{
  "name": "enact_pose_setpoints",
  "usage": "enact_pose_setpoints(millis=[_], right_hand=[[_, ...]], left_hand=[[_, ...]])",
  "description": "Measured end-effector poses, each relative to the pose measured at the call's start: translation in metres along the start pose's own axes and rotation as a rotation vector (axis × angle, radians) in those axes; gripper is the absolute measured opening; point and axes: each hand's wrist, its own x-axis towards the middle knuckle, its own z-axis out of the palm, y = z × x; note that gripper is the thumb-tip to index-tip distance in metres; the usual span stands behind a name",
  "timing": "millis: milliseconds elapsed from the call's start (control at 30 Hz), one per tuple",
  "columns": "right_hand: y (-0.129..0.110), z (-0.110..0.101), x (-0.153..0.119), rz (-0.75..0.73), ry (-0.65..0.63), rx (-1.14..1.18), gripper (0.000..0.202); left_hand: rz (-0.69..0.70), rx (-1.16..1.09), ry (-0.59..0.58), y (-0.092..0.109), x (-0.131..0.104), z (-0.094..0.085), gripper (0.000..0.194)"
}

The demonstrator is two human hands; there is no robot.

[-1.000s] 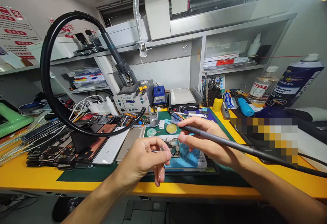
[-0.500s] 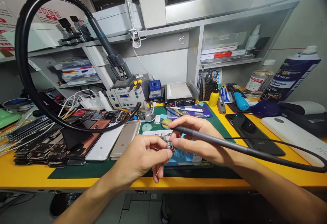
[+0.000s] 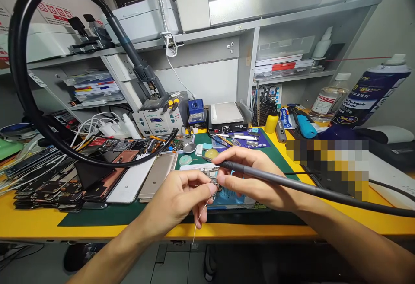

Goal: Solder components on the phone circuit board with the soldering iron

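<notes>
My left hand (image 3: 178,195) pinches a small coil of thin silvery solder wire (image 3: 197,223) between thumb and fingers, and a loose end dangles below it. My right hand (image 3: 259,173) is closed around a dark soldering iron (image 3: 288,183), whose tip points left and away from the coil. The right fingertips are close to the coil; whether they touch it I cannot tell. Under both hands lies a circuit board (image 3: 211,173) on a blue holder (image 3: 230,195), both partly covered by my fingers. Beyond the iron's tip is a round yellowish tin (image 3: 211,154).
A black hose (image 3: 19,72) loops across the left side from a hot-air station (image 3: 158,122). Phones (image 3: 128,180) and stacked boards lie left on the green mat (image 3: 97,219). On the right stand a spray can (image 3: 366,94), a clear bottle (image 3: 329,98) and a yellow bottle (image 3: 271,122).
The loose end of the solder wire hangs longer and shows more plainly below my left hand. Both hands keep nearly the same place and grip. The view has shifted slightly.
</notes>
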Motion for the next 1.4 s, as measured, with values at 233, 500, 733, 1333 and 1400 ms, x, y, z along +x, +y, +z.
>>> enact_pose_setpoints(millis=[233,500,733,1333,1400], right_hand=[[-0.002,-0.002,-0.002,0.012,-0.001,0.0,0.025],[0.001,-0.003,0.001,-0.006,-0.007,-0.013,0.027],[-0.002,-0.004,-0.002,0.002,0.003,-0.034,0.025],[-0.002,-0.005,0.001,0.087,0.148,-0.024,0.041],[-0.002,-0.004,0.001,0.107,0.141,-0.012,0.044]], left_hand=[[-0.012,0.014,0.02,0.0,0.002,0.001,0.043],[-0.063,0.035,0.01,0.021,-0.004,0.003,0.041],[-0.104,0.071,0.016,0.036,-0.01,0.005,0.039],[-0.01,0.006,0.284,0.021,0.0,0.002,0.037],[0.0,-0.013,0.356,0.021,0.002,0.003,0.035]])
